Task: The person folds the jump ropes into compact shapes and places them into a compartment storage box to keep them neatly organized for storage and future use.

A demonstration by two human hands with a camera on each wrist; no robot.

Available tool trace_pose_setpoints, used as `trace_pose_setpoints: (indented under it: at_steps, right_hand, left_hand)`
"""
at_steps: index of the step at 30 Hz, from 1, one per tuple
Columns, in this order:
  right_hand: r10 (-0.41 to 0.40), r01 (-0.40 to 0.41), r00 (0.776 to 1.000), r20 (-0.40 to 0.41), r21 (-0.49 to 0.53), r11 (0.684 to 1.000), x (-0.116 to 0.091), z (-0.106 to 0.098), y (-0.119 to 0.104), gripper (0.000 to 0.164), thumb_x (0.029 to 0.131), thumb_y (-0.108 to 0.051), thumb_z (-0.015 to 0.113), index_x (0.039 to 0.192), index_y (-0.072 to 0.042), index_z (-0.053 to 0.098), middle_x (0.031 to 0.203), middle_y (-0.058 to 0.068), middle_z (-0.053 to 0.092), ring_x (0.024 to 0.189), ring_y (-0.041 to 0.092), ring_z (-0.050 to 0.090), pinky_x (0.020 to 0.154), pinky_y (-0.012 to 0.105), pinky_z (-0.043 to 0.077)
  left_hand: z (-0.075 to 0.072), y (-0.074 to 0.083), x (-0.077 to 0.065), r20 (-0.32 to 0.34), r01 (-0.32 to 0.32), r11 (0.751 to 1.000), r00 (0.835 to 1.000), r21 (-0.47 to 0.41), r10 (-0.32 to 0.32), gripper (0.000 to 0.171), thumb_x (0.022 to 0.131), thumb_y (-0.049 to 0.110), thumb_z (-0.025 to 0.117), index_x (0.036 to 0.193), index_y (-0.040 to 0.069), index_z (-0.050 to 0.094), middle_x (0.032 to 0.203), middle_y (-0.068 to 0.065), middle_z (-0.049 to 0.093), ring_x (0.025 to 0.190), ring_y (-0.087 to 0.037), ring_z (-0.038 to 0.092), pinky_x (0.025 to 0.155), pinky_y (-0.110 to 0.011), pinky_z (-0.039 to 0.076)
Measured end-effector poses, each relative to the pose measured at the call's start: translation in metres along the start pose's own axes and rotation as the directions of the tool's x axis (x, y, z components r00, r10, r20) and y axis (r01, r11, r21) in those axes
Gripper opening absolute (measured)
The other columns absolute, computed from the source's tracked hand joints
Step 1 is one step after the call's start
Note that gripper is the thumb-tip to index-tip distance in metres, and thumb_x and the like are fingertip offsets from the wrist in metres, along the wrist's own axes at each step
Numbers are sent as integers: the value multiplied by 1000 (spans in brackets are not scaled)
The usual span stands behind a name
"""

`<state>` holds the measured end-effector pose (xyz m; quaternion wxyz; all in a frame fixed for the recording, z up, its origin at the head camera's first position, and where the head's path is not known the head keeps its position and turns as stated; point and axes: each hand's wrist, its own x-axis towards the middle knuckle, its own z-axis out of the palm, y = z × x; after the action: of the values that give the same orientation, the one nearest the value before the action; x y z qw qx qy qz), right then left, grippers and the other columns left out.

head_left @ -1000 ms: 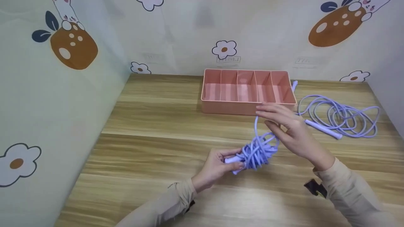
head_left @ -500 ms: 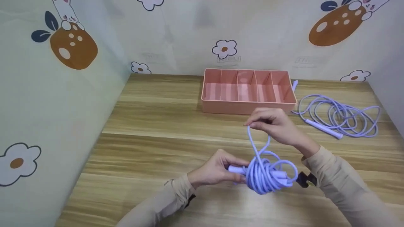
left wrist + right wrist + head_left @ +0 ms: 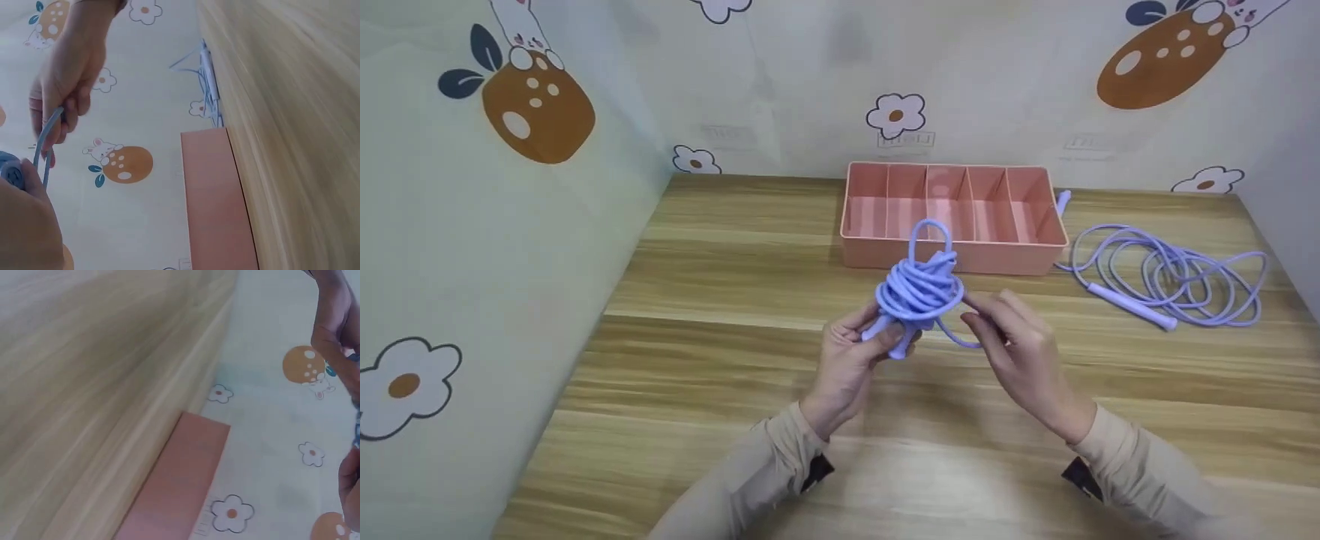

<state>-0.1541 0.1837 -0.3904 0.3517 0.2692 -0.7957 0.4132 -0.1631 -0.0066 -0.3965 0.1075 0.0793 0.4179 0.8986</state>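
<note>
A periwinkle jump rope [image 3: 919, 289] is held up over the table, its cord wound in a thick bundle around its two handles. My left hand [image 3: 840, 375] grips the handle ends at the bottom of the bundle, thumb across them. To the right, my right hand [image 3: 1027, 356] pinches the loose cord between thumb and fingers. One loop of cord sticks up from the bundle's top. In the left wrist view, the cord [image 3: 42, 138] runs taut from the right hand [image 3: 70, 73] toward the left hand [image 3: 28, 225]. The right wrist view catches both hands only at its edge.
Behind the hands stands a pink divided box [image 3: 952, 255] with several compartments. A second jump rope [image 3: 1177, 277] lies loosely coiled at its right, one handle [image 3: 1132, 306] in front and another [image 3: 1063, 202] partly hidden by the box. Patterned walls enclose the wooden table [image 3: 697, 300].
The right hand has pulled the cord around the bundle and come down to its right side. The left hand has tilted the bundle from pointing right to pointing up and away.
</note>
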Motion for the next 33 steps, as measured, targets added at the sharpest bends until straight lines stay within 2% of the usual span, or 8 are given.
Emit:
trace_pose_setpoints:
  at_steps: [5,8,10,13,15,18,25,33]
  right_hand:
    - [-70,76,990,120,-45,996,-1,-8,-9,31,95,-17,46,115,2,60,78,7,54,59,7,46,50,13,40]
    - [-205,247,950,233,-165,955,1,-14,-13,29,96,-10,41,113,2,62,84,10,58,65,14,53,53,20,48]
    - [-334,419,891,306,-272,866,5,-20,-14,28,96,-4,39,107,4,64,85,10,59,68,18,54,52,24,49]
    - [-497,631,771,398,-372,681,12,-29,-16,29,94,3,38,100,4,66,84,11,61,68,19,52,47,26,48]
    - [-540,695,715,443,-374,614,17,-34,-17,28,93,5,38,97,5,66,83,11,61,68,19,51,46,25,45]
    - [-567,724,685,457,-344,598,23,-37,-19,28,93,5,38,94,5,66,83,13,62,68,21,52,48,26,47]
    - [-545,698,707,450,-327,637,31,-34,-25,27,95,2,35,92,5,62,83,14,58,65,21,47,51,26,43]
    - [-564,774,624,540,-330,541,28,-36,-25,28,95,3,33,97,7,60,89,19,59,74,28,53,61,30,50]
  left_hand:
    - [0,-3,3,-156,-4,999,988,34,10,38,79,-14,55,117,-11,50,99,-18,66,75,-23,67,68,-32,57]
    - [0,-7,3,-195,9,998,981,55,2,40,79,-15,55,118,-12,48,100,-20,65,74,-22,67,68,-33,57]
    - [1,-10,3,-203,25,997,979,77,-8,41,79,-15,55,119,-12,47,102,-23,63,74,-21,67,68,-32,57]
    - [0,-13,1,-183,50,989,983,140,-24,42,79,-15,56,120,-14,46,106,-27,61,75,-19,67,68,-32,57]
    - [0,-14,0,-162,53,980,987,190,-22,42,79,-14,57,120,-14,47,107,-28,60,76,-18,66,69,-32,57]
    - [0,-15,0,-126,32,964,992,264,2,41,78,-13,59,118,-14,49,107,-28,60,78,-17,66,70,-35,56]
    - [-1,-15,-4,-35,-12,927,999,375,27,38,75,-13,61,113,-16,53,103,-30,61,78,-20,66,71,-36,56]
    - [-1,-11,-9,59,-59,854,998,517,33,36,75,-9,65,110,-13,56,99,-28,62,80,-32,66,65,-31,57]
